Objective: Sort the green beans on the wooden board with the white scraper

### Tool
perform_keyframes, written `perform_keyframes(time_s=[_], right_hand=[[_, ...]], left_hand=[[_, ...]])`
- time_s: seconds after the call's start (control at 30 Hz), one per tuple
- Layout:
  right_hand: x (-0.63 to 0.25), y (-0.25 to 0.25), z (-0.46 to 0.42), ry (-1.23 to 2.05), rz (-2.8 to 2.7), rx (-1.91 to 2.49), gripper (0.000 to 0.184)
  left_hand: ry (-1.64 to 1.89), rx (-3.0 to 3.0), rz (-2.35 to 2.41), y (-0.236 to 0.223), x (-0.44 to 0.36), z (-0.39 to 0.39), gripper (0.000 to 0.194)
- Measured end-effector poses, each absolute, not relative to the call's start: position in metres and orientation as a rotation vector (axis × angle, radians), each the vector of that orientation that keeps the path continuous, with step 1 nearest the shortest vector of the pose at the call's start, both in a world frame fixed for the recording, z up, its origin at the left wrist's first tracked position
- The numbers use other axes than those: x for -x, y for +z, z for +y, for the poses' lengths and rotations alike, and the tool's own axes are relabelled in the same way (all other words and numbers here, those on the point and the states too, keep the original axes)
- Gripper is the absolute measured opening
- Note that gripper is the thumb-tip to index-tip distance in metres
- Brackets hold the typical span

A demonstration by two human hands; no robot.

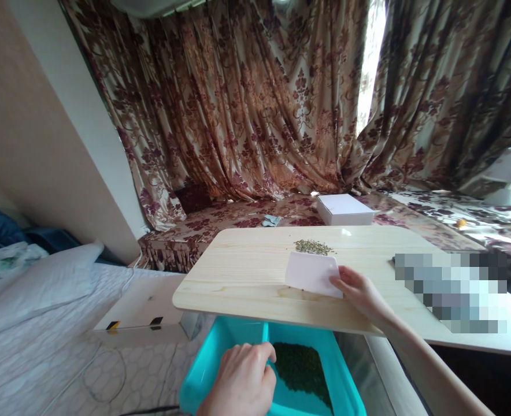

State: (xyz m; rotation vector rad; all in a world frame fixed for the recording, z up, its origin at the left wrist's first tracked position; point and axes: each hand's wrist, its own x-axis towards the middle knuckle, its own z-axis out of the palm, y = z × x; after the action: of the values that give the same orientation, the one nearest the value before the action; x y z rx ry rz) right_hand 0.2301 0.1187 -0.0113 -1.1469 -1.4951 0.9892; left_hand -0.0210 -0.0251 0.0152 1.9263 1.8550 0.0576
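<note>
Right hand [357,289]: fingers clamped on white card [311,273] by tabletop [233,266] near edge, greenish bits [313,248] just beyond. Left hand [247,372] over teal bin [203,364], can't tell grip.

"What's the tabletop [233,266] made of?"
"It looks like pale wood, smooth, with visible grain and a slight gloss."
"And the white scraper [310,273]?"
"Smooth and nearly matt; plastic or stiff card, I can't tell which."
"The turquoise bin [195,378]?"
"Plastic, smooth and somewhat shiny."
"How do the dried bits [314,248] look?"
"Rough and crumbly, matt; the dark green flakes [301,367] look coarse and dull too."
"The curtains [259,115]?"
"Patterned cloth with a satiny sheen. The bedspread [65,329] is quilted cloth, matt."
"And the white box [345,210]?"
"Smooth, apparently cardboard."
</note>
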Motion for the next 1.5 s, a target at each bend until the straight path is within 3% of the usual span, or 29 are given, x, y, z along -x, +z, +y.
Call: perform_keyframes(time_s=[0.37, 0.53, 0.73, 1.23, 1.5], right_hand=[[-0.238, -0.006, 0.075, 1.185, -1.568, 1.150, 0.044], [-0.283, -0.007, 0.084, 0.936, -1.211, 1.304, 0.034], [-0.306, -0.013, 0.103, 0.728, -1.164, 1.367, 0.028], [-0.265, -0.016, 0.127, 0.867, -1.327, 1.318, 0.014], [-0.230, -0.012, 0.112, 1.053, -1.415, 1.197, 0.019]], left_hand=[[0.139, -1.937, 1.849, 0.017, 0.022, -0.031, 0.038], [0.070, -2.011, 1.773, 0.018, 0.009, -0.029, 0.039], [-0.090, -2.143, 1.652, 0.022, -0.016, -0.018, 0.040], [-0.362, -2.336, 1.482, 0.035, -0.068, -0.003, 0.044], [-0.294, -2.347, 1.540, 0.022, -0.069, -0.001, 0.038]])
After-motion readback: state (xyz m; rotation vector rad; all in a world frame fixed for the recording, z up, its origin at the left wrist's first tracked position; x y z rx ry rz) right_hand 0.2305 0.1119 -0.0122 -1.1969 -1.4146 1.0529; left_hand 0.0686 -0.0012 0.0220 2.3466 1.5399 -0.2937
